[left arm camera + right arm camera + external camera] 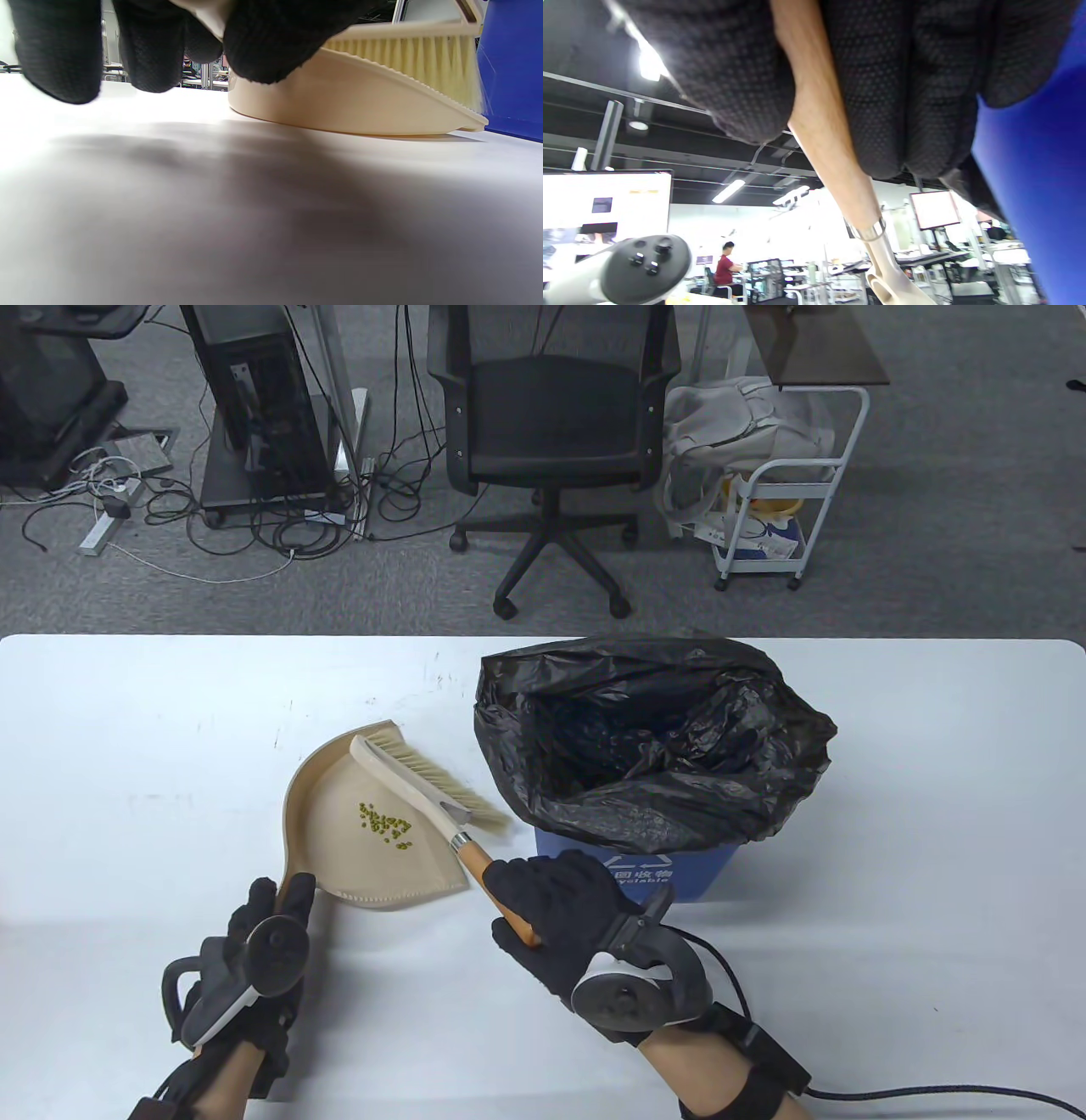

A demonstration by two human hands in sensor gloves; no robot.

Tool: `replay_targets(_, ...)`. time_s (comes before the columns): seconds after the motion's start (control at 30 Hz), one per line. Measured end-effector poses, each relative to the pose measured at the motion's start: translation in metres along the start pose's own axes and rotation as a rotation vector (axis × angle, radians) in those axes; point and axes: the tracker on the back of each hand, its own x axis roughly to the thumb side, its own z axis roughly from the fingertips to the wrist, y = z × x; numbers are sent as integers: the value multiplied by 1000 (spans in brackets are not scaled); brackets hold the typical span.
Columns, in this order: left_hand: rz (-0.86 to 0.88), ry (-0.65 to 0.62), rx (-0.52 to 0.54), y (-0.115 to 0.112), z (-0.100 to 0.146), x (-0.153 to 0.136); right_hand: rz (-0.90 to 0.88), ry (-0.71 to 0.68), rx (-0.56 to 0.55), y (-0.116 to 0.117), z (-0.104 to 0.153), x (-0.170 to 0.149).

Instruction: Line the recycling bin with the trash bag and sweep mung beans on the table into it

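A beige dustpan (339, 848) lies flat on the white table (127, 729), with a small heap of green mung beans (386, 823) inside it. My left hand (267, 912) grips the pan's handle at its near end. My right hand (551, 912) grips the wooden handle of a hand brush (424, 785); its bristles rest over the pan's far side. The blue recycling bin (670, 878) stands right of the pan, lined with a black trash bag (645, 738) folded over its rim. In the left wrist view the dustpan (352, 106) and the brush's bristles (407, 59) show beside the blue bin (513, 67).
A black office chair (556, 432), a white wire cart (785, 492) and floor cables lie beyond the table's far edge. The right wrist view shows the brush handle (831, 152) and the left hand's tracker (636, 267).
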Motion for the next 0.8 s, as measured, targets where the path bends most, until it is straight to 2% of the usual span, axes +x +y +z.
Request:
replay_targets(0.1,-14,14,16,0,1,2,-19,47,11,6,3,-5)
replay_targets(0.2,-19,14,16,0,1,2,-53,34,16,10,4,-5)
replay_targets(0.43,-15,16,14,0,1,2,-145,-76,31,19,4,6)
replay_targets(0.57,-19,21,20,1,1,2,-146,-113,-4,12,3,14)
replay_targets(0.67,-23,20,23,1,1,2,-83,-138,-41,3,3,20)
replay_targets(0.8,-23,22,24,1,1,2,-26,-98,-43,-4,1,18)
